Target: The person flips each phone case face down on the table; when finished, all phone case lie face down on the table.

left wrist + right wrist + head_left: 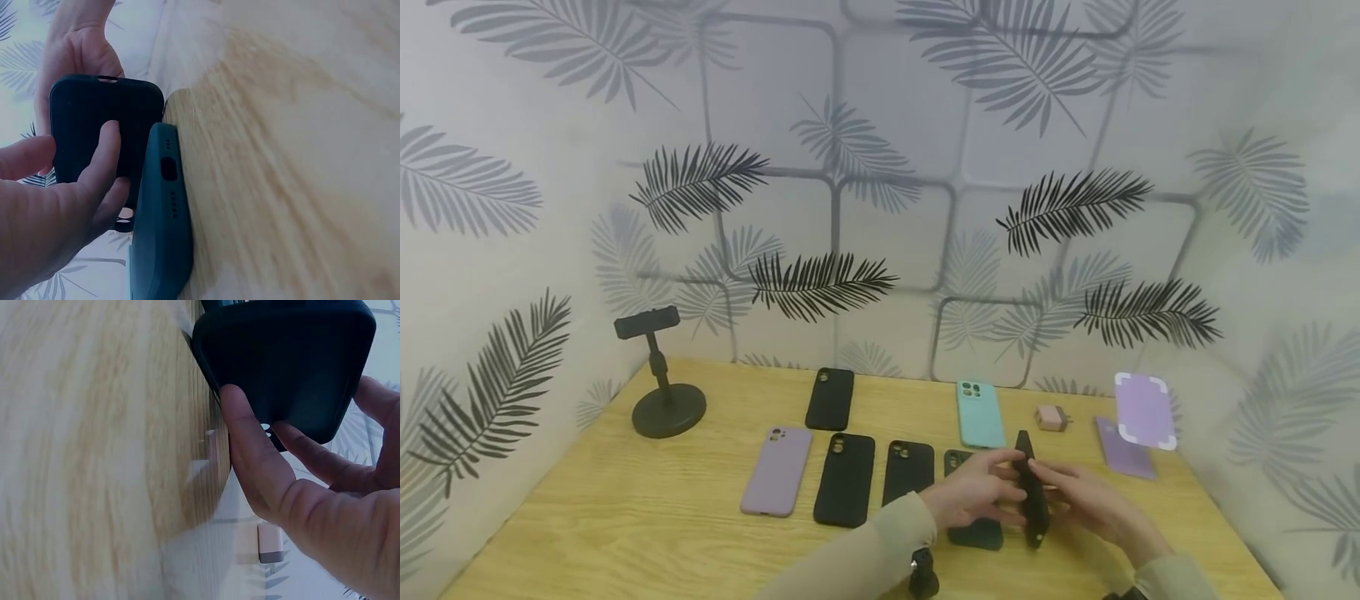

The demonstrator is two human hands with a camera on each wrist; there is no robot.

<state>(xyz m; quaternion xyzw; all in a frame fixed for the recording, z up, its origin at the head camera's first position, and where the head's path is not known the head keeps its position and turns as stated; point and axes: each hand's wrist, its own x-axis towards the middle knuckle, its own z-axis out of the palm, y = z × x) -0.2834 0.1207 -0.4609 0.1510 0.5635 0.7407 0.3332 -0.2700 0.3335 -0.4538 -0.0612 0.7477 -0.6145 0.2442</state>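
Note:
A black phone case [1033,500] stands on edge between both hands at the right of the table. My left hand [973,492] holds it from the left, thumb at its upper edge and fingertips against its face. From the other side, my right hand [1093,504] grips it; in the right wrist view the fingers and thumb take its edges, and the hollow inside of the case [287,369] and a camera cutout show. Beneath the left hand lies a dark green phone case [977,535], partly covered, its port end [169,187] close in the left wrist view.
Black cases [844,482] and a lilac case [777,472] lie to the left. A turquoise case [980,415], a pink charger plug [1051,418] and a purple white-cornered case [1145,411] stand or lie behind. A black phone stand [668,410] is at far left.

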